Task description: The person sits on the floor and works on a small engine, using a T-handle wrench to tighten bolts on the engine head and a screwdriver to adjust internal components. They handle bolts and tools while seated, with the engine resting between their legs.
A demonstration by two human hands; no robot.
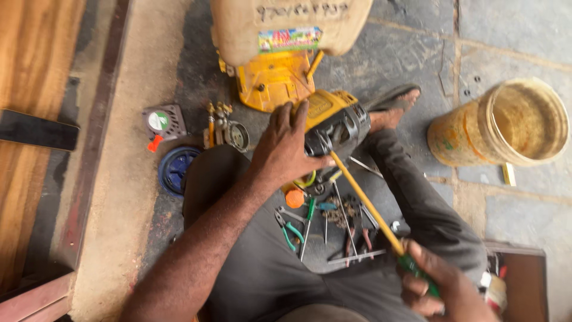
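Note:
My left hand grips a yellow and black power tool body, held over my lap. My right hand is closed on the green handle of a long yellow-shafted screwdriver. The screwdriver's tip sits against the dark end of the power tool, just below my left thumb. Both of my legs, in grey trousers, frame the work.
Pliers, small screwdrivers and metal bits lie on the floor between my legs. A yellow sprayer tank base stands ahead, a dirty yellow bucket at right, a blue round lid and a brass gauge part at left. A wooden board lies far left.

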